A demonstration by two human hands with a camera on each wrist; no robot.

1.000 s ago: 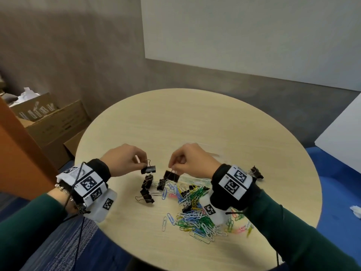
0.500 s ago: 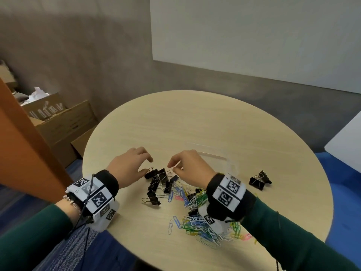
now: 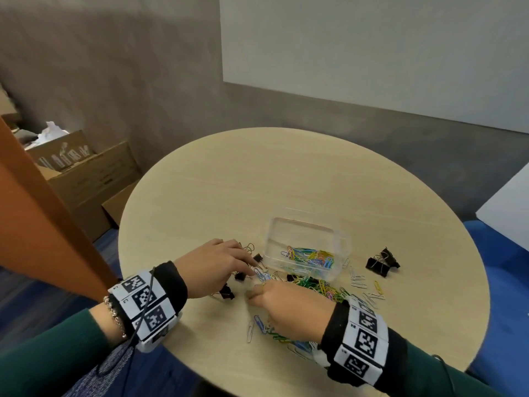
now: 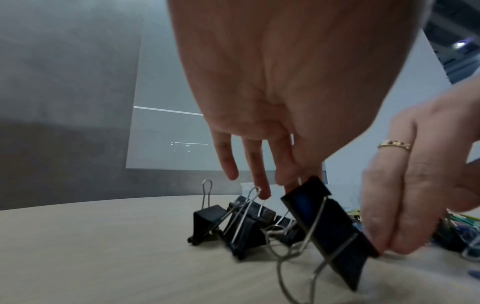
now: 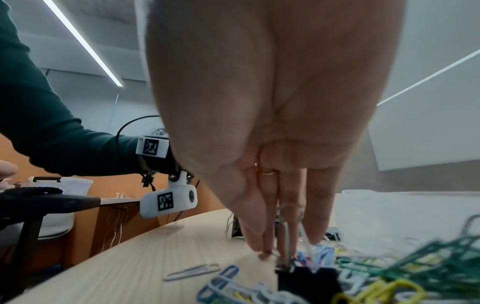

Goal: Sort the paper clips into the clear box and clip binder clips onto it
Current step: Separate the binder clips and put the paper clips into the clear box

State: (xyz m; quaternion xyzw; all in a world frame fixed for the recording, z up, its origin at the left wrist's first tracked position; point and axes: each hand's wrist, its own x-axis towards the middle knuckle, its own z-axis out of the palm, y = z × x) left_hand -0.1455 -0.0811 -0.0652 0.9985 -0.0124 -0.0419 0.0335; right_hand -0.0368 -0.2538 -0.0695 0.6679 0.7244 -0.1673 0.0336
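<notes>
A clear box [image 3: 275, 239] stands on the round table [image 3: 229, 190] and holds colored paper clips [image 3: 312, 257]. More paper clips [image 3: 323, 289] lie piled in front of it. Several black binder clips [image 3: 229, 294] [image 4: 207, 221] lie left of the pile. My left hand [image 3: 248, 266] [image 4: 285, 176] reaches down over them with straight fingers, and a fingertip touches the top edge of a tilted binder clip [image 4: 327, 230]. My right hand [image 3: 256, 293] [image 4: 394, 244] [image 5: 280, 242] pinches the wire handle of a binder clip [image 5: 306, 280] at the table surface.
Two more binder clips [image 3: 382, 263] sit right of the box. Loose paper clips [image 3: 363, 285] are scattered toward the right front. Cardboard boxes [image 3: 94, 179] and an orange panel [image 3: 34, 224] stand left of the table. Bare tabletop stretches behind the box.
My right hand came off the box toward me and down to the table, uncovering the box. My left hand let go of its binder clip and now reaches over the clips with straight fingers.
</notes>
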